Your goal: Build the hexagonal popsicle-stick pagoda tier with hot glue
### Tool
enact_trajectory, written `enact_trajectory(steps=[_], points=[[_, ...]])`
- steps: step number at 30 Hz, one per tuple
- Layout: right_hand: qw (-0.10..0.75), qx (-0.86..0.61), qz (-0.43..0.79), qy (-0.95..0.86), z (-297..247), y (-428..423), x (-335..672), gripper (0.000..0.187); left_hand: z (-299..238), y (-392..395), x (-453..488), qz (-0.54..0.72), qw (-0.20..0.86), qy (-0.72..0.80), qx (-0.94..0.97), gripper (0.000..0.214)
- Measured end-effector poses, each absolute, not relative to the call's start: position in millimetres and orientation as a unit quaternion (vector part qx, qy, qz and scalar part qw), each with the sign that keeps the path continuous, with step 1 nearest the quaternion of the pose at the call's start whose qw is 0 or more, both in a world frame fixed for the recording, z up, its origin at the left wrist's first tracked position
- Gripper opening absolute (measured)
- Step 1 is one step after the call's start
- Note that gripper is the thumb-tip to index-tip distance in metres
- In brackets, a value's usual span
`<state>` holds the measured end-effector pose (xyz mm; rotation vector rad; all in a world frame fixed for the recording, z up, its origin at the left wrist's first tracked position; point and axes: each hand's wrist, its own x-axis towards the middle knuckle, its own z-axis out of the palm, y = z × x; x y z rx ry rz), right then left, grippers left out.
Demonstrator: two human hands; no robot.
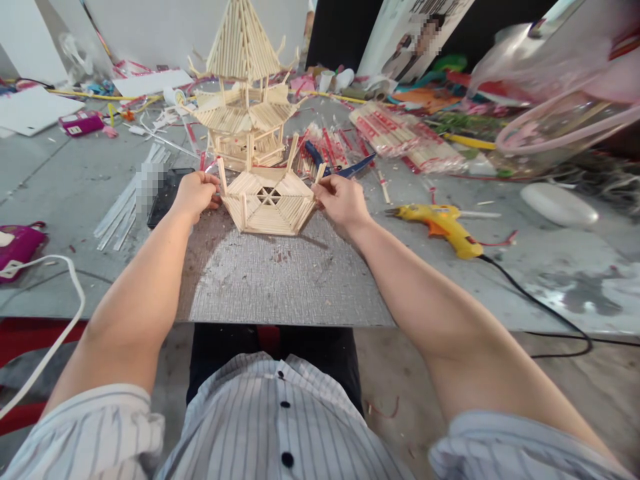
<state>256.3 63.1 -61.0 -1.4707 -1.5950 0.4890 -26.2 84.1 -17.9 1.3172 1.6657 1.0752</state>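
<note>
A hexagonal platform of wooden sticks (270, 217), with short upright posts at its corners, is at the middle of the table. My left hand (196, 195) is closed at its left edge, fingers partly hidden. On the opposite side my right hand (343, 199) pinches the right corner by a post. Directly behind stands a tiered pagoda model (245, 110) of the same sticks, with a pointed roof and upturned eaves. Dark blue-handled pliers (350, 167) lie behind my right hand. A black phone-like object (165, 200) lies beside my left hand.
To the right rests a yellow hot glue gun (445, 223) with a black cord, and a white computer mouse (559, 204). Clear glue sticks (130, 200) lie on the left. Red-and-white packs of sticks (400, 130) lie behind. Purple boxes (83, 123) and plastic bags (565, 73) clutter the sides.
</note>
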Motion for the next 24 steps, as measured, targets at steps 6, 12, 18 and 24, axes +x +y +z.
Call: enact_trajectory(steps=[6,12,18,24], points=[[0.392,-0.605,0.13,-0.681,-55.2,60.9,257.8,0.02,-19.4,82.1,-29.9,0.365,0.372,0.624,0.582,0.011],[0.383,-0.619,0.121,-0.675,-54.2,59.6,257.8,0.026,-20.9,82.3,-30.5,0.31,0.192,0.646,0.671,0.017],[0.374,-0.643,0.136,-0.654,-46.3,56.1,253.4,0.023,-12.6,78.4,-24.4,0.257,0.133,0.668,0.685,0.016],[0.399,-0.647,0.183,-0.623,-44.3,56.9,251.8,0.024,-13.1,78.7,-24.2,0.255,0.129,0.665,0.69,0.014]])
